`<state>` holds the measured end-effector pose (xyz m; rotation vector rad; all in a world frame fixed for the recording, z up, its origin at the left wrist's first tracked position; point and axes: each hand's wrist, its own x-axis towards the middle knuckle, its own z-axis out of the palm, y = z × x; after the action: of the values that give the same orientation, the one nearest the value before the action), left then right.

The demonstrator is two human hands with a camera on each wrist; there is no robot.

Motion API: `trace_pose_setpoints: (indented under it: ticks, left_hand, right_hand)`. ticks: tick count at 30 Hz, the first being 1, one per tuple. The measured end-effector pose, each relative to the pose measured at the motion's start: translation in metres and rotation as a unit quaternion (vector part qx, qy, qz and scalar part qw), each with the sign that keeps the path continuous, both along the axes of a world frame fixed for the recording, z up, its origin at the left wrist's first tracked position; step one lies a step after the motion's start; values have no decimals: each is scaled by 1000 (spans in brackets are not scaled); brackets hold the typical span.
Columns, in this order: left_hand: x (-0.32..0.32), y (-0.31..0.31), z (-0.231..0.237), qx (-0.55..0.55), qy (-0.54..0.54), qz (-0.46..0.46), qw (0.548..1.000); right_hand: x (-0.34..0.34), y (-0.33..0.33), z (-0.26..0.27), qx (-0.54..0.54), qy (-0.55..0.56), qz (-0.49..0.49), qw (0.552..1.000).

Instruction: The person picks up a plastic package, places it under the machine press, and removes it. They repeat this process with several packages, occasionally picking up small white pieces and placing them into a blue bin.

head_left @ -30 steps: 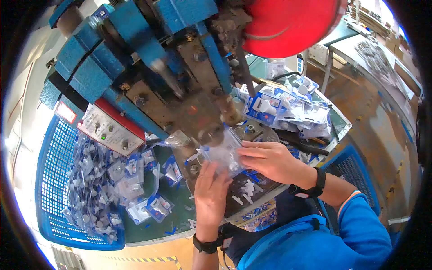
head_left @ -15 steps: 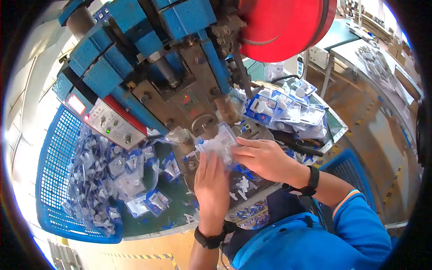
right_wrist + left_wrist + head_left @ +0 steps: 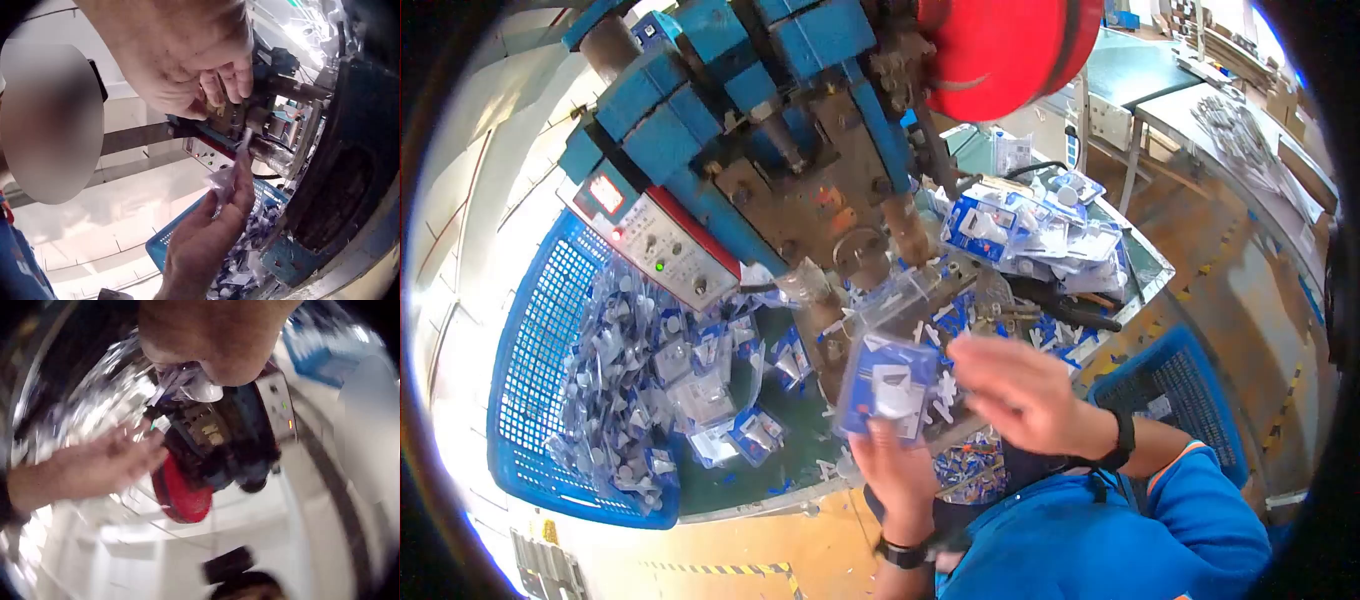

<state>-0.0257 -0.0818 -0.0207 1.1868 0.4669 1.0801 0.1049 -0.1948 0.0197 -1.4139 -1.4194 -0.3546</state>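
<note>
My left hand (image 3: 892, 472) pinches a blister pack (image 3: 888, 388) by its lower edge, thumb on the front. The pack has a blue card with a white item behind clear plastic. In the right wrist view the same pack (image 3: 223, 182) appears nearly edge-on between thumb and fingers. Just right of the pack is my right hand (image 3: 1025, 398), its fingers loosely extended and holding nothing. Beyond the hands stands a blue press (image 3: 820, 190), with a clear plastic piece (image 3: 890, 303) at the front of its bed.
A blue basket (image 3: 540, 330) full of packs stands at left, with loose packs (image 3: 755, 432) beside it. More packs (image 3: 1030, 235) are heaped at right behind a dark bar (image 3: 1065, 303). White and blue scraps (image 3: 945, 395) litter the bed. Another blue basket (image 3: 1175, 385) sits lower right.
Both hands were on a clear pack at the press bed. Now a blue-carded pack is nearer the body in my left hand, while my right hand has come away to the right.
</note>
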Motion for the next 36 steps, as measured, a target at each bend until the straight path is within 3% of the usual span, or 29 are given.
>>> trace_pose_setpoints:
  ticks: [1, 3, 9, 14, 20, 23, 26, 29, 36]
  left_hand:
    - [-7, 1, -4, -90, -67, -53, 992]
    - [-14, 6, -11, -260, -206, -156, 931]
    - [-26, -16, -10, -165, -153, -153, 962]
    - [-34, -21, -21, -42, -146, -126, 980]
    - [-41, -22, -28, 19, -98, -85, 991]
    - [-41, -24, -24, 7, -124, -92, 988]
    - [-44, -23, -23, -99, -158, -72, 980]
    - [-44, -16, -11, -112, -160, -121, 973]
    - [-39, -7, -19, -29, -94, -119, 988]
  right_hand:
    - [1, -3, 6, -33, 111, 17, 993]
    - [6, 8, -6, -11, 132, 57, 989]
    - [-2, 22, -4, 26, 5, -9, 1000]
    - [-10, 28, -4, 18, 9, -27, 999]
    - [-22, 28, -3, -13, 38, -14, 999]
    - [-23, 26, 2, -34, 62, 6, 997]
    - [-23, 26, 4, -50, 89, 25, 994]
    - [-19, 26, 3, -51, 75, 45, 995]
    - [-13, 27, 2, -105, -56, 11, 993]
